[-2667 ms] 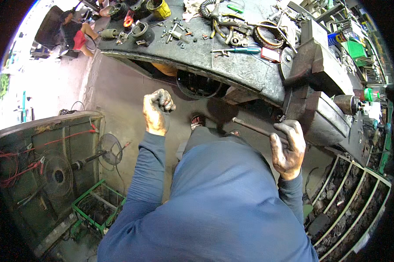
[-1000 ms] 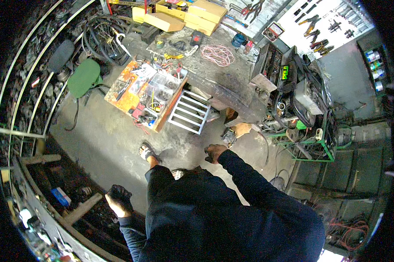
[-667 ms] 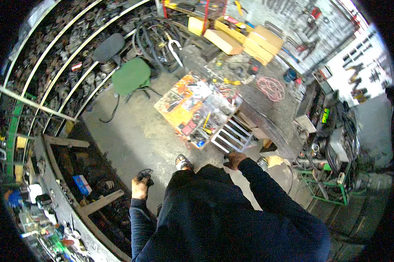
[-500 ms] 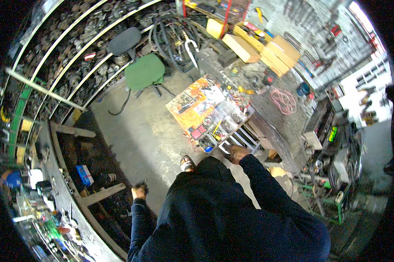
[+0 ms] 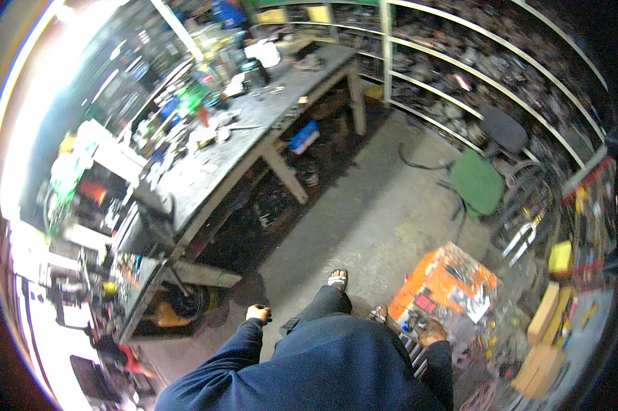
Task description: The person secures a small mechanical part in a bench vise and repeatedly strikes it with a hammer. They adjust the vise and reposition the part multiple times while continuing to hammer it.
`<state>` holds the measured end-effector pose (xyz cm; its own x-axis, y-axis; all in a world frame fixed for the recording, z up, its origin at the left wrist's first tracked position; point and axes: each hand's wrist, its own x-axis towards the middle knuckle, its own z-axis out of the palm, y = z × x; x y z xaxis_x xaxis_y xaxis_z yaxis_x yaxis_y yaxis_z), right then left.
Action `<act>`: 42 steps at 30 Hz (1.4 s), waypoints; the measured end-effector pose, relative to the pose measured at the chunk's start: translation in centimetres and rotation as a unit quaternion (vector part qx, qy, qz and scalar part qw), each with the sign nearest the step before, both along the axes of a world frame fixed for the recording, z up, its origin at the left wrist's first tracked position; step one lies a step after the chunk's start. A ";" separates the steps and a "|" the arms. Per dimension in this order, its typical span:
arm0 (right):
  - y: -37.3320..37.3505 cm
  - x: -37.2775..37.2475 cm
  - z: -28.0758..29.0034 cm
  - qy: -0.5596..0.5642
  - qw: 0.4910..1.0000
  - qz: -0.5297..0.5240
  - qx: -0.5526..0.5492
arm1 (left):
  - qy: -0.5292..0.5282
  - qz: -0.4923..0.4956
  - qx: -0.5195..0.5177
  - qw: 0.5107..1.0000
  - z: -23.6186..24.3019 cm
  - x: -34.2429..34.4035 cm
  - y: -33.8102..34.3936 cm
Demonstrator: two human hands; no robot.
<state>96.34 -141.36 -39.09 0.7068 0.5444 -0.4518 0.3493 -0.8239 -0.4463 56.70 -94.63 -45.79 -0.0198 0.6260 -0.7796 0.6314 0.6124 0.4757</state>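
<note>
— What's changing?
— The view is swinging: one workbench [image 5: 268, 106], lower left a moment ago, is now filling the upper left, so the person is turning, no handling clearly showing.
— And the two hands?
— The left hand [image 5: 259, 313] is looking half-curled; whether it's holding anything, I can't tell. The right hand [image 5: 432, 333] is overlapping one orange-topped table [image 5: 418, 277], contact and grip unclear; one green seat [image 5: 477, 182] is standing beyond.

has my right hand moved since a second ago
Yes, your right hand has moved toward the orange-topped table: a second ago it showed clear of it, now it overlaps its edge in view.
</note>
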 end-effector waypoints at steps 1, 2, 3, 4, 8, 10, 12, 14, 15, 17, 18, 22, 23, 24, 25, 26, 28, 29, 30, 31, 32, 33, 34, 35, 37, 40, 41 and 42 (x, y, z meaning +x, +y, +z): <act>1.4 1.2 0.7 0.060 0.998 0.028 0.001 | 0.006 0.000 0.015 1.000 0.4 -0.7 -0.4; 2.7 2.8 0.9 0.113 0.992 0.054 -0.002 | 0.008 0.003 0.030 1.000 0.2 -1.4 -0.9; 4.8 4.1 1.1 0.101 0.990 0.091 -0.030 | 0.075 -0.050 0.108 0.990 -1.7 -3.8 -0.9; 7.2 5.4 1.3 0.081 0.987 0.124 -0.061 | 0.088 -0.047 0.117 0.988 -2.0 -3.8 -0.9; 16.1 9.6 -0.9 0.008 0.985 0.149 -0.087 | 0.170 -0.058 0.140 0.974 0.0 -4.6 -0.4; 21.5 10.6 -2.6 -0.014 0.981 0.187 -0.052 | 0.237 -0.101 0.140 0.956 0.1 -5.7 0.9; 27.8 10.6 -2.8 -0.020 0.973 0.228 -0.026 | 0.227 -0.065 0.103 0.966 -1.4 -8.1 2.4; 35.3 8.1 -0.2 -0.023 0.950 0.308 -0.035 | 0.228 -0.016 0.099 0.969 -2.6 -10.4 3.2; 38.5 7.3 0.0 -0.014 0.938 0.342 -0.045 | 0.175 -0.011 0.072 0.982 -2.2 -11.4 4.3; 44.0 5.3 0.0 0.016 0.919 0.393 0.019 | 0.120 0.077 0.061 0.988 -6.2 -15.5 5.8; 47.4 4.1 2.2 0.000 0.913 0.407 0.027 | 0.034 0.189 0.052 0.980 -5.6 -15.5 6.0; 57.1 3.5 4.4 0.001 0.900 0.434 -0.036 | -0.021 0.328 0.030 0.944 -1.6 -13.2 8.1; 59.2 3.7 5.2 -0.011 0.891 0.453 -0.028 | -0.024 0.357 0.025 0.933 -1.6 -12.7 8.4; 61.2 4.0 6.3 -0.023 0.881 0.472 -0.022 | -0.026 0.387 0.019 0.921 -1.5 -12.1 8.7; 63.2 4.2 7.5 -0.032 0.870 0.492 -0.015 | -0.021 0.414 0.006 0.910 -2.1 -11.9 8.8; 65.4 4.3 9.2 -0.039 0.862 0.505 0.001 | -0.018 0.423 0.011 0.906 -2.7 -11.4 8.7; 70.5 4.7 12.6 -0.055 0.845 0.531 0.041 | -0.014 0.443 0.028 0.896 -2.9 -9.8 8.9; 72.3 5.2 12.6 -0.074 0.840 0.532 0.074 | -0.077 0.512 0.040 0.854 -5.9 -11.3 7.9; 75.0 5.7 12.6 -0.080 0.830 0.544 0.095 | -0.048 0.491 0.038 0.869 -5.7 -9.7 8.5; 77.6 6.0 12.8 -0.080 0.818 0.556 0.121 | -0.011 0.471 0.034 0.881 -4.8 -8.2 8.6; 80.2 6.2 13.6 -0.080 0.806 0.569 0.146 | 0.025 0.452 0.027 0.891 -4.1 -6.7 8.5; 82.9 6.2 15.0 -0.077 0.789 0.591 0.152 | 0.020 0.463 0.038 0.885 -3.7 -6.1 8.2; 85.3 6.1 16.3 -0.081 0.769 0.615 0.157 | 0.059 0.468 0.028 0.881 -1.6 -3.6 9.3; 87.1 6.5 16.0 -0.077 0.760 0.618 0.185 | 0.067 0.460 0.032 0.885 -0.4 -2.4 10.2; 90.7 7.2 14.1 -0.092 0.723 0.641 0.240 | 0.075 0.439 0.058 0.893 -0.1 -0.8 11.2; 94.8 6.8 15.4 -0.082 0.700 0.678 0.211 | 0.132 0.385 0.091 0.909 2.0 1.8 14.1; 95.7 6.6 15.5 -0.067 0.689 0.690 0.209 | 0.138 0.399 0.110 0.900 3.0 2.6 14.9; 96.7 6.4 15.6 -0.056 0.678 0.703 0.205 | 0.141 0.411 0.129 0.891 3.3 3.4 15.4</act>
